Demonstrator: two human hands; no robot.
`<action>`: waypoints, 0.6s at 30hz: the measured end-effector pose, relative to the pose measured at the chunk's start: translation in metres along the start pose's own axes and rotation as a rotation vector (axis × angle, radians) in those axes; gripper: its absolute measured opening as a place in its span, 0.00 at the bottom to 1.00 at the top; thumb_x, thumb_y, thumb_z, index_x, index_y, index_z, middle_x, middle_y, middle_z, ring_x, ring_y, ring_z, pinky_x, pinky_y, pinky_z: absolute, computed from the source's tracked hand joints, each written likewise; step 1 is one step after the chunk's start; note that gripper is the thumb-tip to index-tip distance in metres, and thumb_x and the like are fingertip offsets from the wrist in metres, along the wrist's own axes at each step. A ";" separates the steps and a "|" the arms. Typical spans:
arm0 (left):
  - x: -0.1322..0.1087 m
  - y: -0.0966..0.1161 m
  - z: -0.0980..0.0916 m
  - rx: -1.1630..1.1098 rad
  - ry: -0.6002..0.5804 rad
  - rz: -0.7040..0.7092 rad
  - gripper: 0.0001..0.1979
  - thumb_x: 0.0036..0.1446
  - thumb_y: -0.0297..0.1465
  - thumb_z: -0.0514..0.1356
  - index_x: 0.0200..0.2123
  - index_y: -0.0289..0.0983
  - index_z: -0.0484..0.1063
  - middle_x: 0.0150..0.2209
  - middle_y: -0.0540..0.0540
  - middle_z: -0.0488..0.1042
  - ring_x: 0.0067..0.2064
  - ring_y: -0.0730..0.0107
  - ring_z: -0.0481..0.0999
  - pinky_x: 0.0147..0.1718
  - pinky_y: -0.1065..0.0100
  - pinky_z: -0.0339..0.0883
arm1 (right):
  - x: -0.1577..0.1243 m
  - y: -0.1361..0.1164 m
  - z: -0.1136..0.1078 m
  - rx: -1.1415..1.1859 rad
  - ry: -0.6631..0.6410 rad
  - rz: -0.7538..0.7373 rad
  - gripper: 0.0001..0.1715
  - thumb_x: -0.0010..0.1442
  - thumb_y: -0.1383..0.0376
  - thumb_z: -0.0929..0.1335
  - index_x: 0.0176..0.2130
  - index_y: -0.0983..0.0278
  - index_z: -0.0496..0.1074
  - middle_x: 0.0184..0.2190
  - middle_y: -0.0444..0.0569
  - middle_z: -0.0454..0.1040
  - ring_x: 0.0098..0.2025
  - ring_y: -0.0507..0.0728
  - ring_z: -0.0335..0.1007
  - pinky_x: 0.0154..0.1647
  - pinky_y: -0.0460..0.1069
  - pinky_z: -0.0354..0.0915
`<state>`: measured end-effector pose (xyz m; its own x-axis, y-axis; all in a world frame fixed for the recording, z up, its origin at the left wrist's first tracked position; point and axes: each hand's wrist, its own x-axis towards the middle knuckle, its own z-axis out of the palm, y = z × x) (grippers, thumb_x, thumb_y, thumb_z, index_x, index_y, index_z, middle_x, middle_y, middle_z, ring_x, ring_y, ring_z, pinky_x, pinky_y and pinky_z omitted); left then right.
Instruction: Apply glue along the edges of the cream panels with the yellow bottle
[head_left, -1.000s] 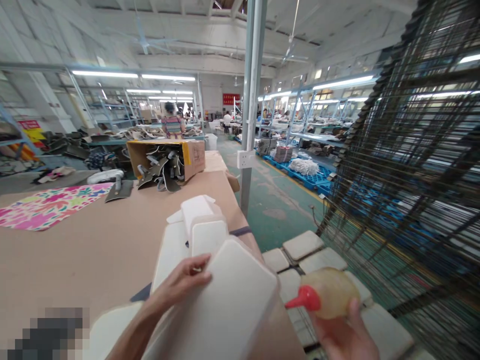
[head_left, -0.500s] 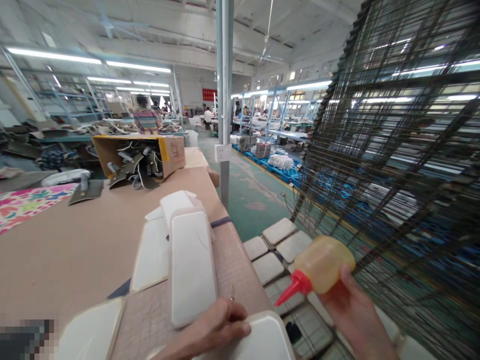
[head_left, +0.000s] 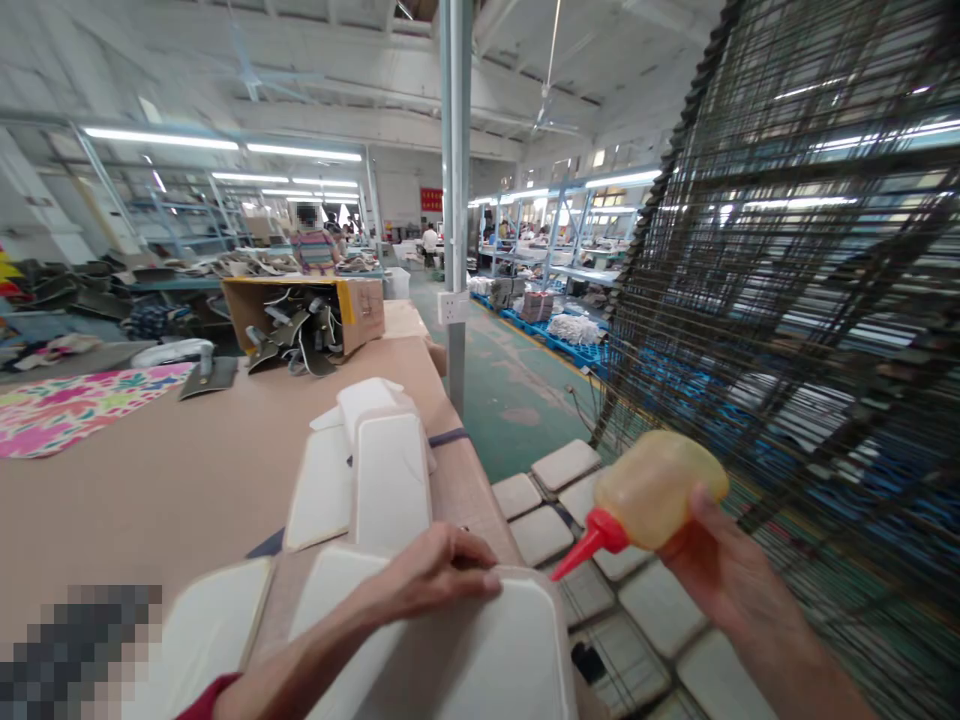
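While the right hand [head_left: 731,575] grips one bottle [head_left: 656,488], the left hand [head_left: 441,568] pinches one white panel [head_left: 510,660]

Squeeze bottle [head_left: 660,488]: translucent yellow plastic, smooth, soft sheen. Nozzle [head_left: 598,537]: red plastic, smooth. Front white panel [head_left: 495,655]: smooth, matt face; material unclear. Tabletop [head_left: 187,470]: brown, paper-like surface, matt. Carton [head_left: 367,312]: matt cardboard, yellow tape [head_left: 346,312] along edge. Rack [head_left: 787,300]: dark metal wire, rough-looking. Pillar [head_left: 455,200]: painted metal, smooth. Floor [head_left: 506,385]: green coating, pale worn patches.
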<state>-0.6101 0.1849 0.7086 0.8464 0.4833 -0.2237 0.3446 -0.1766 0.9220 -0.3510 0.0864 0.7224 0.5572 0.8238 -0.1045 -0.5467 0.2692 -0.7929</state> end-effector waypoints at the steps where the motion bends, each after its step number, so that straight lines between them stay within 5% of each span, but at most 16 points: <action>1: -0.003 0.009 -0.007 0.036 -0.004 0.014 0.20 0.49 0.45 0.61 0.25 0.31 0.74 0.21 0.53 0.60 0.25 0.77 0.56 0.21 0.74 0.46 | 0.001 -0.002 0.004 -0.014 -0.016 -0.005 0.31 0.43 0.57 0.77 0.47 0.59 0.71 0.41 0.51 0.76 0.39 0.58 0.74 0.36 0.48 0.72; 7: -0.021 0.039 -0.029 0.151 -0.018 0.039 0.16 0.49 0.42 0.62 0.27 0.33 0.76 0.22 0.52 0.67 0.27 0.76 0.61 0.22 0.76 0.52 | 0.003 0.003 0.022 -0.059 -0.056 0.064 0.31 0.38 0.58 0.79 0.43 0.62 0.72 0.35 0.48 0.77 0.34 0.56 0.74 0.34 0.44 0.71; 13: -0.034 0.044 -0.036 0.185 -0.076 0.076 0.15 0.52 0.39 0.61 0.24 0.32 0.73 0.20 0.54 0.60 0.24 0.78 0.57 0.20 0.76 0.49 | 0.001 0.006 0.034 -0.059 -0.063 0.125 0.35 0.37 0.56 0.79 0.44 0.65 0.72 0.36 0.51 0.77 0.36 0.56 0.74 0.38 0.45 0.70; 18: -0.035 0.038 -0.042 0.194 -0.077 0.076 0.15 0.52 0.39 0.60 0.25 0.31 0.73 0.20 0.53 0.61 0.24 0.78 0.58 0.21 0.75 0.49 | 0.003 0.015 0.038 -0.020 -0.045 0.168 0.46 0.24 0.64 0.82 0.45 0.66 0.71 0.36 0.50 0.77 0.35 0.57 0.74 0.35 0.45 0.70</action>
<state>-0.6437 0.1968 0.7645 0.8986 0.3971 -0.1865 0.3442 -0.3747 0.8609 -0.3809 0.1118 0.7334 0.4303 0.8778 -0.2105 -0.6174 0.1160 -0.7781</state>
